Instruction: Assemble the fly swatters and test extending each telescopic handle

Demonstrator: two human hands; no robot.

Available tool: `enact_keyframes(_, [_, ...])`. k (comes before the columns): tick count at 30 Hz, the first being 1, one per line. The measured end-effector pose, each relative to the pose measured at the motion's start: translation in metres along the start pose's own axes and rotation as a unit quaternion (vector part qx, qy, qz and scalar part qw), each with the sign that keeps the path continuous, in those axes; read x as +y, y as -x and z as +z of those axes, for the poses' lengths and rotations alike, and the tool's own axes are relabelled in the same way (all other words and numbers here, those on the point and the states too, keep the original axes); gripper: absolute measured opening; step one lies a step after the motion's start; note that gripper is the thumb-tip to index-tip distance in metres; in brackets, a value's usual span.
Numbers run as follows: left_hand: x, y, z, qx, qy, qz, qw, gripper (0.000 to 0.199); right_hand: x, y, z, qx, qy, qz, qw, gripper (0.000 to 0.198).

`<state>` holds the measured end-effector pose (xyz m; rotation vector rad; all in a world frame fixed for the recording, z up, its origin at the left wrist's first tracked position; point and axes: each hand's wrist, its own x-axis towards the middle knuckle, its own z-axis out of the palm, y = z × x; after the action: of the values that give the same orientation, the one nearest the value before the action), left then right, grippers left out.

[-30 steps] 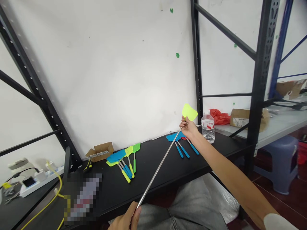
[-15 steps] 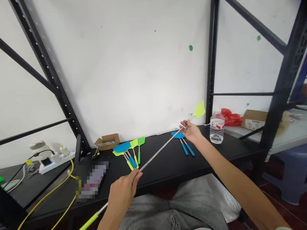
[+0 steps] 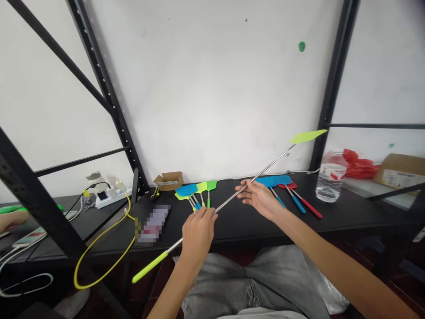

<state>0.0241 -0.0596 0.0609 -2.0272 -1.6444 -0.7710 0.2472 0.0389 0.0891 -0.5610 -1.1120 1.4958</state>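
Observation:
A long fly swatter with a yellow-green head (image 3: 308,136), a thin metal shaft (image 3: 275,160) and a yellow-green handle (image 3: 150,267) slants across in front of me. My left hand (image 3: 200,228) is closed around the shaft, a little above the handle. Farther up, my right hand (image 3: 257,197) pinches the shaft between thumb and fingers, its other fingers loosely curled. Several short fly swatters (image 3: 187,190) in blue, green and yellow-green lie on the black table beyond my left hand. Beyond my right hand lie blue swatters (image 3: 282,180) and one with a red handle (image 3: 312,208).
On the black table (image 3: 242,230) lie a blurred-out phone (image 3: 154,223) and an open cardboard box (image 3: 169,180). A water bottle (image 3: 330,177) stands right. Left are a power strip (image 3: 113,198), a yellow cable (image 3: 99,241) and another person's hand (image 3: 13,220). Black posts (image 3: 338,62) frame the table.
My view has swung left. My right hand sits farther from the swatter's head along the shaft, and the head has turned nearly edge-on. The red-handled swatter and the other person's hand now show.

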Motion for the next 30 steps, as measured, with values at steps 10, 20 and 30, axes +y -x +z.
enact_keyframes(10, [0.029,0.035,0.026,-0.088,0.558,-0.159,0.81,0.034,0.02,0.019,0.006,0.015,-0.091,-0.046,0.995,0.01])
enact_keyframes(20, [0.0,0.024,0.026,0.04,0.75,-0.308,0.585,0.03,0.044,0.035,0.003,-0.031,-0.061,0.001,0.998,0.019])
enact_keyframes(30, [-0.05,0.026,0.032,0.169,0.774,-0.383,0.475,0.017,-0.006,0.011,-0.066,0.184,-0.207,-0.069,0.958,0.008])
